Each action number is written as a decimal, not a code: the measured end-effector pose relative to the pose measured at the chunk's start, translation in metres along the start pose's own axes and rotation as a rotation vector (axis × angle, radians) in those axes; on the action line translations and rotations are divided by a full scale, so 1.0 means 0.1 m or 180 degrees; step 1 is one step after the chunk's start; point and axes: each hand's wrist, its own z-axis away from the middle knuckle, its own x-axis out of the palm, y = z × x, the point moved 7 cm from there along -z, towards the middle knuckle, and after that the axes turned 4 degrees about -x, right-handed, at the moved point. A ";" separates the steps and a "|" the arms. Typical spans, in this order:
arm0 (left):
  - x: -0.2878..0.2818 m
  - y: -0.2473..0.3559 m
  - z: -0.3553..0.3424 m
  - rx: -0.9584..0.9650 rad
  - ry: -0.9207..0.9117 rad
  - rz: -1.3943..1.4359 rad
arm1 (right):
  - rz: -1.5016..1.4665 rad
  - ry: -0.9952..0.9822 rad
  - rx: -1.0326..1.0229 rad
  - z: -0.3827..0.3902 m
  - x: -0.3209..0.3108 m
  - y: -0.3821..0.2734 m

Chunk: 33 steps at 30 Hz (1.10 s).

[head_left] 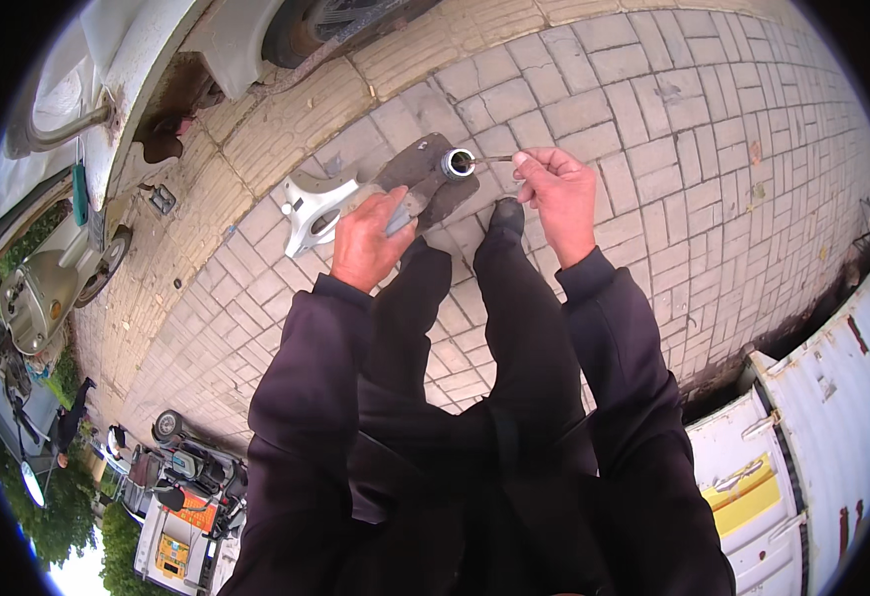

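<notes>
My right hand [564,194] pinches a thin stick [497,159] whose far end reaches into a small round open container [449,164] with a pale rim and a dark inside. The container stands on a dark, flat board [415,159] on the paving. My left hand [365,238] is closed on a grey, flat object [405,212] at the board's near left edge; its exact kind is unclear. A white, curved frame-like piece [306,204] with cut-out openings lies beside my left hand, partly hidden by it.
A white vehicle body [117,89] with a wheel is at the top left. A scooter [42,293] stands at the left, more vehicles [191,487] at the lower left, near a person in dark clothing [72,417]. White metal panels [822,397] line the right. Brick paving [673,149] surrounds me.
</notes>
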 end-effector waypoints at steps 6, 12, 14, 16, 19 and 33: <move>0.15 -0.44 -0.38 -0.0130 0.0047 -0.0048 | 0.0776 -0.0612 -0.0727 -0.65 0.77 0.41; 0.14 -0.80 -0.86 -0.0142 0.0134 -0.0141 | 0.1179 -0.0879 -0.1218 -1.27 1.06 0.59; 0.13 -0.88 -1.01 -0.0003 0.0237 -0.0218 | 0.1330 -0.1001 -0.1461 -1.48 1.15 0.61; 0.13 -0.96 -1.14 0.0096 0.0292 -0.0288 | 0.1476 -0.1092 -0.1782 -1.67 1.25 0.59; 0.13 -1.03 -1.34 0.0347 0.0443 -0.0298 | 0.1845 -0.1154 -0.2092 -1.96 1.34 0.54; 0.45 -1.30 -1.71 0.0416 0.0338 -0.0084 | 0.2560 -0.1078 -0.2490 -2.38 1.34 0.78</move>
